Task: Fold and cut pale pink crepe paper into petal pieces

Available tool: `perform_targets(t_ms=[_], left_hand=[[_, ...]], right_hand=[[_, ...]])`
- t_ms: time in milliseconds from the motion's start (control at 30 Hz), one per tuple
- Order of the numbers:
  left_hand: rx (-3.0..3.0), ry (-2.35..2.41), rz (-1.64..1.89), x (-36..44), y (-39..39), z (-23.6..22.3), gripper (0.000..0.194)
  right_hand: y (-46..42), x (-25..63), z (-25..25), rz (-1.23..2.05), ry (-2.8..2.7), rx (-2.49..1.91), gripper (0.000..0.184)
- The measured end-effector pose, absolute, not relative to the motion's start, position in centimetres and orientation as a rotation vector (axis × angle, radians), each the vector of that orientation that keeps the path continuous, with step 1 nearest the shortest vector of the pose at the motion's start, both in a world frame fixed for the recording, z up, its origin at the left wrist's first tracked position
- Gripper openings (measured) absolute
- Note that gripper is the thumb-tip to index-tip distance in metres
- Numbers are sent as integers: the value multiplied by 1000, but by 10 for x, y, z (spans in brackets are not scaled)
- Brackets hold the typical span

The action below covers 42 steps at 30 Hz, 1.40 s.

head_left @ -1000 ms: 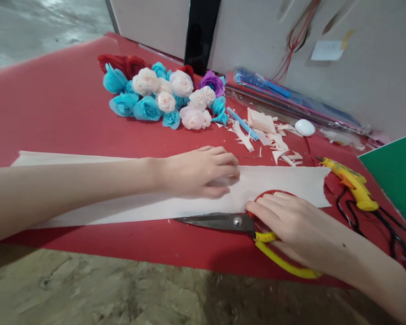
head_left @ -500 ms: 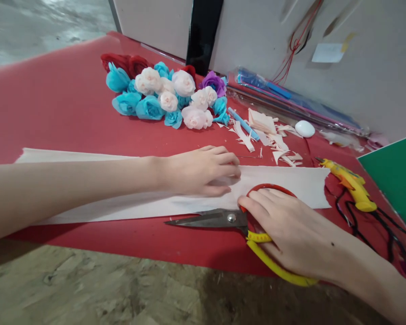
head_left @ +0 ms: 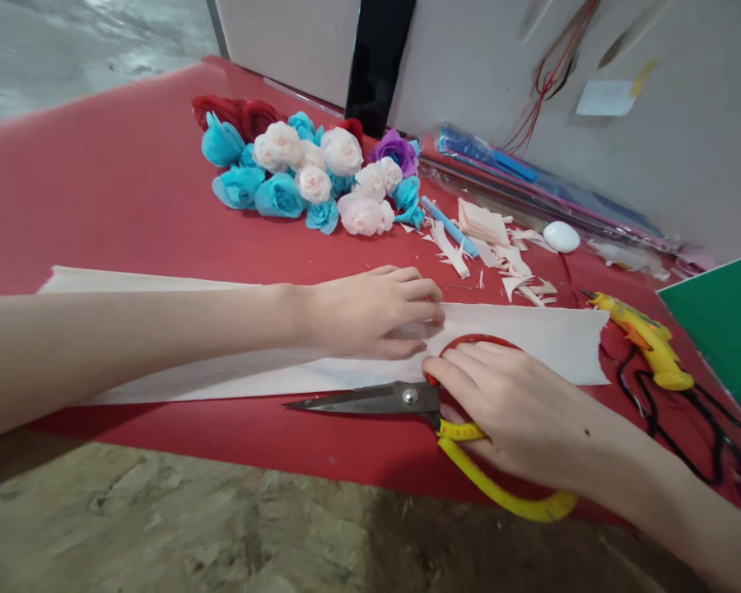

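Observation:
My left hand (head_left: pixel 376 313) lies palm down on a long pale strip of crepe paper (head_left: pixel 519 333), its fingers slightly bent and apart. The strip stretches left to right under my forearm. In my right hand (head_left: pixel 500 403) is a large pair of scissors (head_left: pixel 370 399), gripped by its handles, one loop red and the other yellow. Its dark blades are together and point left along the strip's near edge. Whether any paper is between them I cannot tell.
Blue, white, red and purple paper flowers (head_left: pixel 314 181) lie behind the strip. Paper scraps (head_left: pixel 512 263), a blue stick (head_left: pixel 449 226) and a white egg-shaped piece (head_left: pixel 561 237) lie right of them. A yellow glue gun (head_left: pixel 645 338) with black cord rests beside a green board (head_left: pixel 722 329).
My right hand and the scissors have shifted slightly left along the strip's near edge. My left hand stays in place on the paper. The whole view has moved a little.

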<state>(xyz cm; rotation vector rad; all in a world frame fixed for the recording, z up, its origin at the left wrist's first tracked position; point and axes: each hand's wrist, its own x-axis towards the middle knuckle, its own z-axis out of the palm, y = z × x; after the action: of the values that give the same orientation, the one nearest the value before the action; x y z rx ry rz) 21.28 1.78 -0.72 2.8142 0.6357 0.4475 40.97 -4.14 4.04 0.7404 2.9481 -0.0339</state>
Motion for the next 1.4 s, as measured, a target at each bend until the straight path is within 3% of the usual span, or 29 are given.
perform_targets(t_ms=[267, 700, 867, 1067, 1167, 1333, 1400], left_hand=[[2797, 641, 429, 212, 18, -7, 30], [2789, 614, 436, 210, 17, -6, 29], [2596, 763, 497, 211, 15, -3, 42], [2126, 988, 389, 234, 29, 15, 40], [2130, 994, 295, 251, 43, 24, 39], [2219, 929, 165, 279, 58, 31, 18], [2247, 874, 143, 289, 58, 32, 21]], right_hand=[[-47, 415, 36, 107, 3034, 615, 23], [-57, 433, 41, -38, 2896, 872, 43], [-58, 434, 38, -197, 2845, 974, 40], [-59, 434, 36, -225, 2829, 978, 33], [-59, 434, 36, -196, 2863, 956, 34], [-60, 436, 34, -178, 2892, 940, 32], [-61, 436, 32, -164, 2910, 938, 34]])
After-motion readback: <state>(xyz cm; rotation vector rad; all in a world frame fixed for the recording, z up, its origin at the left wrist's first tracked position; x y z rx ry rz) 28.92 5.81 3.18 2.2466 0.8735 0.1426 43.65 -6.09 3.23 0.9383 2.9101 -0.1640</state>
